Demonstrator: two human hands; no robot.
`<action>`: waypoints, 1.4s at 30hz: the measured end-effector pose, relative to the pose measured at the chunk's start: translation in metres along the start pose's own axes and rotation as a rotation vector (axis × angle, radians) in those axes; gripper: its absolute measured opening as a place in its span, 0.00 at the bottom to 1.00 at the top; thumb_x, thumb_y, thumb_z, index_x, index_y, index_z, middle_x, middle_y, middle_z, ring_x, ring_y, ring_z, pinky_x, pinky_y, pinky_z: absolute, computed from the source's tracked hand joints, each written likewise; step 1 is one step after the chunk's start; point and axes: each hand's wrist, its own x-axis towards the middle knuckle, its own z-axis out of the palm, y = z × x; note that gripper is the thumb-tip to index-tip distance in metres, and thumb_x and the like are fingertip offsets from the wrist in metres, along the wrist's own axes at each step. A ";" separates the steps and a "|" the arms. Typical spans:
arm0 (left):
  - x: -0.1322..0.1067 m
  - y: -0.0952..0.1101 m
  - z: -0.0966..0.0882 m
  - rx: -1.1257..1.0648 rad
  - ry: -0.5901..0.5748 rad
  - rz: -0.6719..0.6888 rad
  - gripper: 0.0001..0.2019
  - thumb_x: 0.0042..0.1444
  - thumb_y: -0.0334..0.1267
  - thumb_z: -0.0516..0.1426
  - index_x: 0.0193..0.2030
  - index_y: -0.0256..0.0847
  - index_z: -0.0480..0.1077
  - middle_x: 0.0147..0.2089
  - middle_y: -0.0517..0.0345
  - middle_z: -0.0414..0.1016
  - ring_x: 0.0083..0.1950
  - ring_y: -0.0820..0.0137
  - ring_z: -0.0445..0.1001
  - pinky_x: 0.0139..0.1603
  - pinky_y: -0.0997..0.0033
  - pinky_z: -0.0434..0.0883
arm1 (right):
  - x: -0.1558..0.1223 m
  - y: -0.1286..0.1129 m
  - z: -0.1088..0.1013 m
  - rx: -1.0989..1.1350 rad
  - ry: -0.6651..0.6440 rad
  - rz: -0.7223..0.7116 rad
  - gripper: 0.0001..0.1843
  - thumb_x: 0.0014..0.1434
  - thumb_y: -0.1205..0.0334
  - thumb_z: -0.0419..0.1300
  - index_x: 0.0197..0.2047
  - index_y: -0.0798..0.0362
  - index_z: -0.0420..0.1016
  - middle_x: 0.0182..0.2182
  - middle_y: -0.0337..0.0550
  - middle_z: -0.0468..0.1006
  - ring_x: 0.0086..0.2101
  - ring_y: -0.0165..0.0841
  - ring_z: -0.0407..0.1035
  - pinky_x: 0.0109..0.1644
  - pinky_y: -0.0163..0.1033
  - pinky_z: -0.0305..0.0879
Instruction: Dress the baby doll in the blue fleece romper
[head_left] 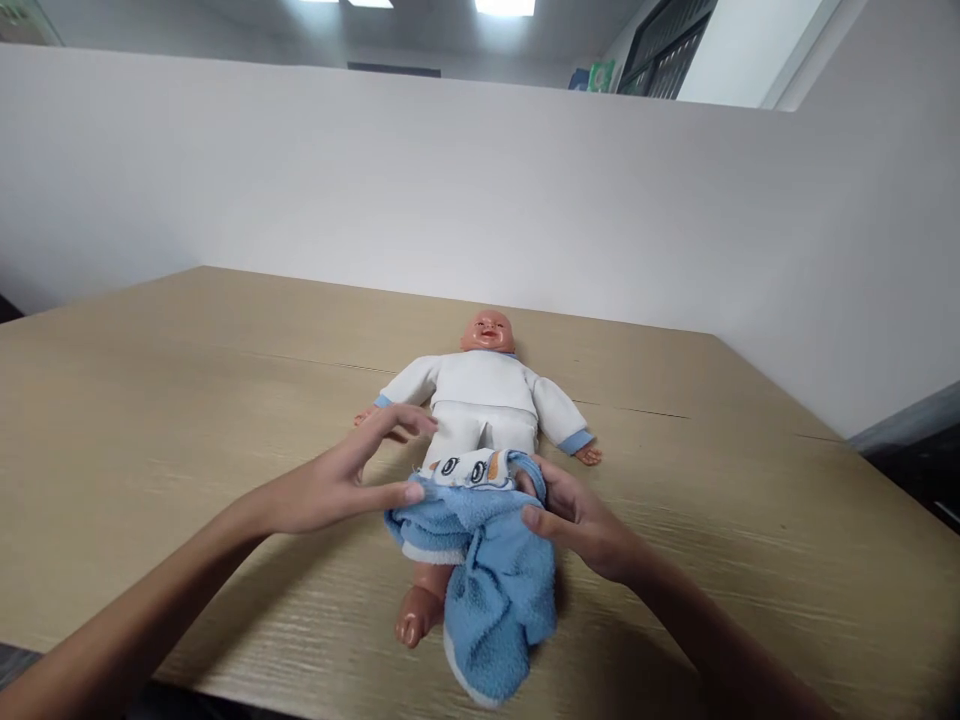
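Observation:
A baby doll [487, 335] lies on its back on the table, head away from me, wearing a white top [486, 380] with blue cuffs. Blue fleece pants [502, 570] with white hems and a printed eye pattern are bunched around its lower legs. One bare foot [418, 612] pokes out of a pant leg; the other is hidden inside the cloth. My right hand [581, 515] grips the waistband at the right, fingers partly inside it. Fingers apart, my left hand [352, 475] is at the waistband's left side, its thumb tip at the cloth.
The wooden table [225, 420] has thin seams across its top. A white partition wall [450, 190] rises behind it, with ceiling lights beyond. Something dark [919, 460] stands past the table's right edge.

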 end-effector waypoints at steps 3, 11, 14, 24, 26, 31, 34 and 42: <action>0.031 0.024 -0.001 0.161 -0.078 -0.006 0.28 0.67 0.57 0.66 0.70 0.54 0.72 0.67 0.52 0.74 0.69 0.51 0.69 0.72 0.52 0.66 | 0.002 0.006 -0.002 0.221 -0.053 0.033 0.26 0.63 0.43 0.75 0.45 0.48 0.65 0.40 0.35 0.68 0.38 0.30 0.64 0.42 0.33 0.65; 0.115 0.046 0.018 0.074 -0.698 0.081 0.19 0.58 0.55 0.72 0.47 0.43 0.81 0.40 0.59 0.81 0.39 0.65 0.76 0.43 0.68 0.71 | -0.008 0.003 -0.014 0.169 -0.135 0.115 0.31 0.58 0.48 0.80 0.56 0.48 0.70 0.45 0.38 0.73 0.46 0.35 0.72 0.54 0.40 0.72; 0.122 0.039 0.023 -0.017 -0.741 0.037 0.19 0.54 0.49 0.75 0.44 0.42 0.77 0.34 0.64 0.77 0.33 0.70 0.72 0.32 0.73 0.66 | -0.014 -0.011 -0.020 -0.079 -0.245 0.186 0.23 0.63 0.43 0.74 0.51 0.50 0.77 0.40 0.37 0.75 0.43 0.37 0.73 0.51 0.42 0.74; 0.118 0.033 0.028 -0.278 -0.965 0.025 0.15 0.54 0.45 0.76 0.44 0.42 0.82 0.43 0.60 0.86 0.44 0.62 0.83 0.48 0.68 0.80 | -0.017 -0.001 -0.014 0.254 0.059 0.126 0.32 0.63 0.32 0.72 0.57 0.47 0.83 0.43 0.41 0.80 0.40 0.33 0.71 0.46 0.37 0.69; 0.119 0.029 0.028 -0.310 -0.915 0.053 0.13 0.56 0.42 0.75 0.45 0.42 0.82 0.43 0.62 0.86 0.45 0.64 0.83 0.50 0.70 0.80 | -0.018 -0.004 -0.014 0.267 0.005 0.196 0.32 0.63 0.33 0.72 0.59 0.47 0.82 0.41 0.40 0.79 0.39 0.33 0.71 0.45 0.36 0.70; 0.120 0.023 0.030 -0.358 -0.847 0.120 0.13 0.61 0.39 0.72 0.51 0.42 0.82 0.51 0.60 0.87 0.53 0.62 0.83 0.58 0.70 0.80 | -0.022 -0.012 -0.016 0.144 -0.231 0.259 0.27 0.60 0.35 0.75 0.42 0.52 0.82 0.33 0.36 0.73 0.33 0.30 0.66 0.36 0.33 0.66; 0.117 0.029 0.030 -0.370 -0.914 0.083 0.15 0.59 0.40 0.74 0.51 0.43 0.83 0.50 0.60 0.88 0.52 0.61 0.85 0.57 0.70 0.81 | -0.023 -0.007 -0.015 0.171 -0.035 0.183 0.27 0.60 0.34 0.75 0.41 0.52 0.83 0.33 0.37 0.75 0.33 0.31 0.68 0.39 0.35 0.67; 0.113 0.039 0.034 -0.366 -0.995 0.098 0.18 0.55 0.41 0.76 0.52 0.44 0.86 0.53 0.58 0.89 0.59 0.54 0.86 0.67 0.63 0.80 | -0.018 -0.012 -0.014 0.138 0.072 0.189 0.31 0.68 0.32 0.67 0.62 0.45 0.82 0.47 0.42 0.83 0.52 0.39 0.77 0.63 0.46 0.70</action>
